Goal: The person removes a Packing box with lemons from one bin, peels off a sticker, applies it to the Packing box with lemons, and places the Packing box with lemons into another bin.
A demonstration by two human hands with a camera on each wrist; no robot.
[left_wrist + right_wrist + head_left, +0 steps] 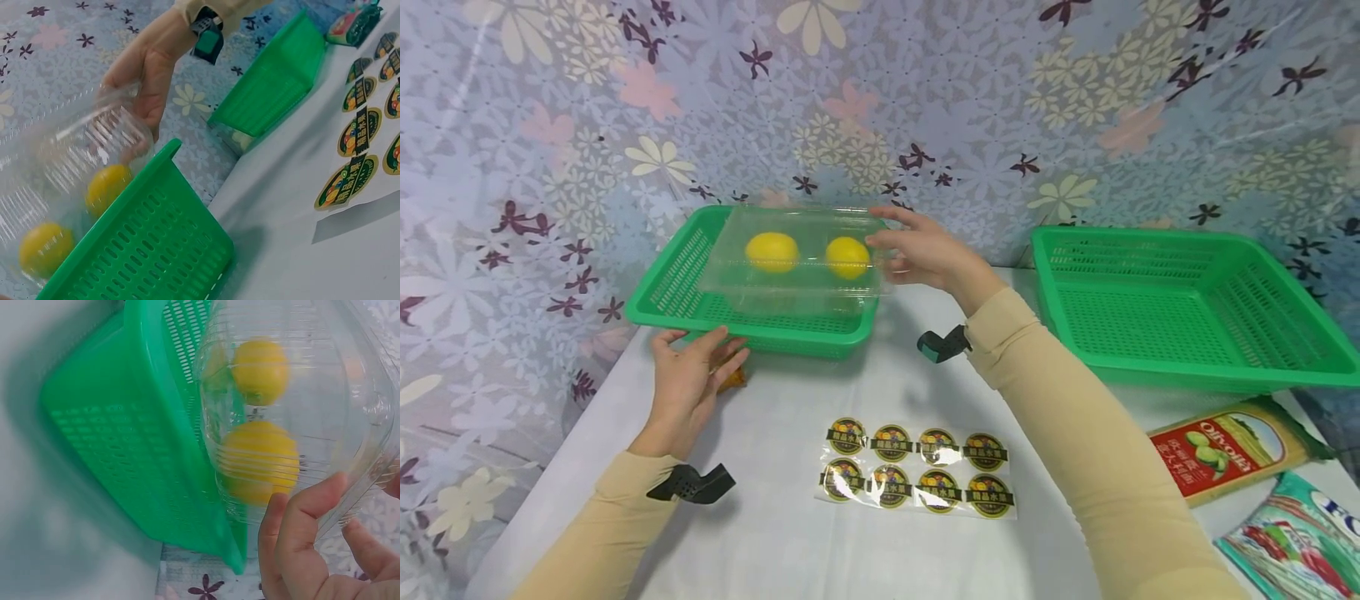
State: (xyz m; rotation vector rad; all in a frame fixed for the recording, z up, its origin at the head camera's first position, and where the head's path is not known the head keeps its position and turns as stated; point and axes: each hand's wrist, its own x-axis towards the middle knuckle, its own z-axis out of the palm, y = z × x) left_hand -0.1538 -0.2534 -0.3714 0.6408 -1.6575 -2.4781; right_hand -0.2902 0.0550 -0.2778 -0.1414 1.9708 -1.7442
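Closest to the camera is a beige sleeve (1097,475) on the right, with a second one (595,525) to the left, both over a white table (775,542).

Head view: the right hand (921,252) pinches the right end of a clear plastic box (811,250), which is over the left green basket (790,340). Two yellow fruits (772,252) show inside, side by side. The left hand (688,379) has loosely bent fingers and nothing in them, right at that basket's near side; can't tell if it's touching. A bit of something orange (733,381) peeks out by it, mostly hidden. Sheet of eight round stickers (917,468) on the near part of the table. Over right there's the right green basket (1195,379), then a red and gold packet (1240,450) and a teal bag (1292,542) nearer.

Left wrist view: the box pokes up above the basket rim, right hand at its end, both fruits clear through the plastic.

Right wrist view: right hand's fingers and thumb are clamped on the box's edge, ridged plastic in front of the fruits.
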